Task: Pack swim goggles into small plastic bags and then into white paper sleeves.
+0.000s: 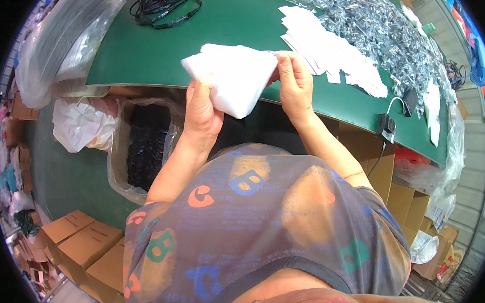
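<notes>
Green bench [193,39] runs across the upper frame, its near edge curving just past the hands. Left hand [201,112] clamps the lower part of a stack of thin white plastic bags [230,78], thumb on top; right hand [295,83] pinches the stack's right corner with fingertips. Both hands closed on it, holding it up in the air over the bench's near edge, fanned out, probably so single bags can be peeled off. More flat white bags [330,53] lie spread on the bench to the right, within easy reach. Beyond those, a big heap of small clear-packed items [378,23] toward the far right corner. Black cord loops [163,7] sit at the far edge. Below the bench on the left: open lined carton of black parts [146,151], brown cardboard boxes [82,242] on the floor.
</notes>
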The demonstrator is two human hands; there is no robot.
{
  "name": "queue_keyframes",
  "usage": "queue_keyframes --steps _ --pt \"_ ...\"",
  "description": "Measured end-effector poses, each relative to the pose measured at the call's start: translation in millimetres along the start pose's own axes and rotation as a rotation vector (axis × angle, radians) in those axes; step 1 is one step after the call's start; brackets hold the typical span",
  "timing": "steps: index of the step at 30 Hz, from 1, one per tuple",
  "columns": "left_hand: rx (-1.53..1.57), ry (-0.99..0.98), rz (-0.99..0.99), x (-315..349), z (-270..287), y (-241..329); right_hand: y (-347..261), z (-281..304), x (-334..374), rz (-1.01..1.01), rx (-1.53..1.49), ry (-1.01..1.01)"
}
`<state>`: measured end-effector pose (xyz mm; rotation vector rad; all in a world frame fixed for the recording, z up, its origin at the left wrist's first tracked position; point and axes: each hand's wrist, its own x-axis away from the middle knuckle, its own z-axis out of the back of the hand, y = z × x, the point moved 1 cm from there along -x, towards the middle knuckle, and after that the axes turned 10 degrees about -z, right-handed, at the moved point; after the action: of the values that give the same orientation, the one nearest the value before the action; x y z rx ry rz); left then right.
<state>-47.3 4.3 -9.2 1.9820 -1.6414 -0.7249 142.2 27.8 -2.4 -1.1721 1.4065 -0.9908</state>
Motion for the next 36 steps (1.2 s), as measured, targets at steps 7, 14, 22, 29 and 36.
queue_keyframes --steps 7,14,22,29,36 --pt "-0.057 -0.148 -0.025 -1 1 -5 -9 3 -6 -0.314 -0.202 -0.203" --pt "-0.069 -0.248 0.152 4 -3 0 14 8 -4 -0.470 -0.301 -0.176" --pt "-0.243 -0.373 0.174 4 -8 5 34 7 0 -0.539 -0.685 -0.325" --pt "-0.335 -0.431 0.167 4 2 -2 36 10 6 -0.552 -0.671 -0.330" --pt "-0.472 -0.606 0.045 2 -8 0 34 3 9 -0.728 -1.006 -0.379"
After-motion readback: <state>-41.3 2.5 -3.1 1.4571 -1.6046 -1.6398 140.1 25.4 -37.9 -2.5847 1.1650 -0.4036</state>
